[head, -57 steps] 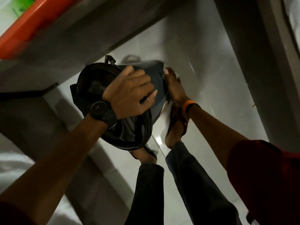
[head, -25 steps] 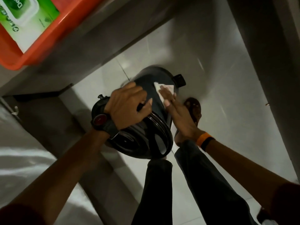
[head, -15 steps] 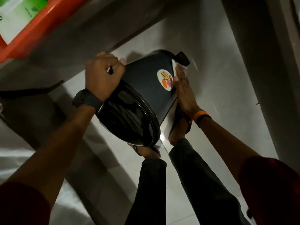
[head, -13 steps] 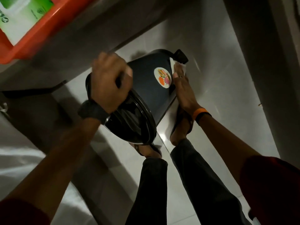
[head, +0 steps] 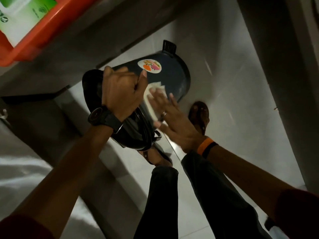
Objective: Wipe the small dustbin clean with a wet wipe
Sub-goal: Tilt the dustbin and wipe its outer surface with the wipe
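Dustbin, held tilted above the floor with its round sticker now rolled upward, presents a fresh flank where the right hand, fingers spread flat, presses the wet wipe, while the left hand stays clenched on the rim, so wiping advances around the body.

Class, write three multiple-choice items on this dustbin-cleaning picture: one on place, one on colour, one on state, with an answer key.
1. Where does the white wet wipe lie?
A. On the dark blue plastic dustbin's side
B. On the floor
C. In the orange tray

2. What colour is the band on the right wrist?
A. Green
B. Orange
C. White

3. How is the dustbin held?
A. Upright on the floor
B. Tipped, lifted
C. Upside down on a table

Key: A, the right hand presses the wipe flat against the wall below the round sticker; B, the band shows orange; B, the left hand grips its rim end, base pointing away.
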Motion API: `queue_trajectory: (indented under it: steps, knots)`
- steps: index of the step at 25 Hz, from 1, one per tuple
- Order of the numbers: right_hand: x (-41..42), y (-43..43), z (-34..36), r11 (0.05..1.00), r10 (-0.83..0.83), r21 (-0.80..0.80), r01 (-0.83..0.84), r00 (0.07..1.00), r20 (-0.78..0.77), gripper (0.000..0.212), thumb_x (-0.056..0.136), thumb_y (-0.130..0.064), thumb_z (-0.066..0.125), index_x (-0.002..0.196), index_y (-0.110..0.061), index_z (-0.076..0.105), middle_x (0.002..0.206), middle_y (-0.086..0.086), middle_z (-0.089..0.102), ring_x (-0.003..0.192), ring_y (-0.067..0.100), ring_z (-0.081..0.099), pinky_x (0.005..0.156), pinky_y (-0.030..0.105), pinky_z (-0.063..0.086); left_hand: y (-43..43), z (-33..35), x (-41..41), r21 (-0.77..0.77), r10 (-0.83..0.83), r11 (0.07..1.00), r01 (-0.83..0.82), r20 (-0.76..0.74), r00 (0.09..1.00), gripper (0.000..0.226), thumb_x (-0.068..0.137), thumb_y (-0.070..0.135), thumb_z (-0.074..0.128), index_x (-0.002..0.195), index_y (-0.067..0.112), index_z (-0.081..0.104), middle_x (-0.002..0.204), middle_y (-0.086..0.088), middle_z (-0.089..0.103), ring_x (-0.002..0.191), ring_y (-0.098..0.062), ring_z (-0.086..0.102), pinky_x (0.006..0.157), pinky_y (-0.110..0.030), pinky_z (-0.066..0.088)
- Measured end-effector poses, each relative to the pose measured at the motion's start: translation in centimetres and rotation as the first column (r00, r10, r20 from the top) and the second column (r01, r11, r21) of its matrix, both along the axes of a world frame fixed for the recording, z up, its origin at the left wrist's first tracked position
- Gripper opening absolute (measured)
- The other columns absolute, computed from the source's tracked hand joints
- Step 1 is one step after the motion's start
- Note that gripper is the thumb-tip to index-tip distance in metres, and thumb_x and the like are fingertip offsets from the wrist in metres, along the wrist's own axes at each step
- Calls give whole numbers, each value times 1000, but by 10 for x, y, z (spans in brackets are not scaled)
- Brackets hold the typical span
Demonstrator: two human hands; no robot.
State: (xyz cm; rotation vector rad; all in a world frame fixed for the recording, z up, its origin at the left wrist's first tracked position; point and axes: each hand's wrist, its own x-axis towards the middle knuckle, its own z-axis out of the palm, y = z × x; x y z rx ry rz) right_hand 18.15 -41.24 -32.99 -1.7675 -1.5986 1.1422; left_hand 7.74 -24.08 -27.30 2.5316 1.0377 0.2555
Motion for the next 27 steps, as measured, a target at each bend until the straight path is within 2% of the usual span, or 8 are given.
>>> queue_trajectory:
  steps: [4,10,12,16,20,23,25,27]
  knots:
    - [60,22,-36,703,-551,-577,416,831,-71,56,112,-32,20,164,-17,4,173,3,3,162,20,2,131,50,0,6,-1,0,-138,140,980,-141,-20,990,62,100,32,46,44,23,23,41,10,27,43,-19,34,66,-30,35]
    - [-17,-3,18,994,-107,-41,101,979,-176,60,108,-37,21,164,-20,6,172,-8,-4,162,16,-4,131,45,-7,38,-1,10,-308,389,874,-376,-22,921,65,98,37,53,42,17,27,39,3,29,37,-13,29,43,-24,22]
    - [1,7,5,953,-282,-163,256,946,-160,59,109,-34,23,164,-21,6,172,-9,-3,162,18,-4,131,45,-6,37,-1,11,-331,391,868,-371,-5,920,65,98,36,54,41,19,26,34,2,32,35,-13,33,41,-16,24]
    - [57,29,-29,627,-675,-569,532,735,-57,58,112,-33,20,164,-17,2,173,1,0,162,19,0,131,49,-1,35,-4,18,-362,326,885,-293,30,945,67,97,37,55,40,23,23,33,15,41,34,-6,38,41,-11,28]
    - [5,-12,13,925,-345,-223,306,924,-165,59,108,-42,15,163,-27,1,173,-7,-7,161,16,-7,131,45,-6,43,-9,20,-417,375,836,-357,-41,926,66,95,43,57,41,19,26,32,9,38,34,-10,34,40,-15,26]
    - [13,-25,2,968,-226,-130,213,969,-96,62,107,-48,13,164,-26,7,173,-10,-1,162,13,-2,131,44,-6,49,-8,26,-483,443,766,-425,-82,893,65,95,46,56,44,9,39,36,8,39,38,-7,36,46,-19,33]
    - [51,1,-25,843,-466,-345,414,881,-82,66,104,-51,15,164,-22,12,173,-4,8,162,15,5,131,48,-2,44,-1,33,-486,316,838,-247,65,946,56,98,40,51,55,4,54,49,6,49,50,-7,46,66,-29,46]
    - [94,31,-53,689,-593,-530,494,805,-21,63,105,-49,13,163,-24,13,172,-3,11,162,16,6,131,45,-9,21,6,36,-249,-76,961,123,189,979,42,99,28,49,61,10,55,58,-2,54,63,-17,52,79,-37,42]
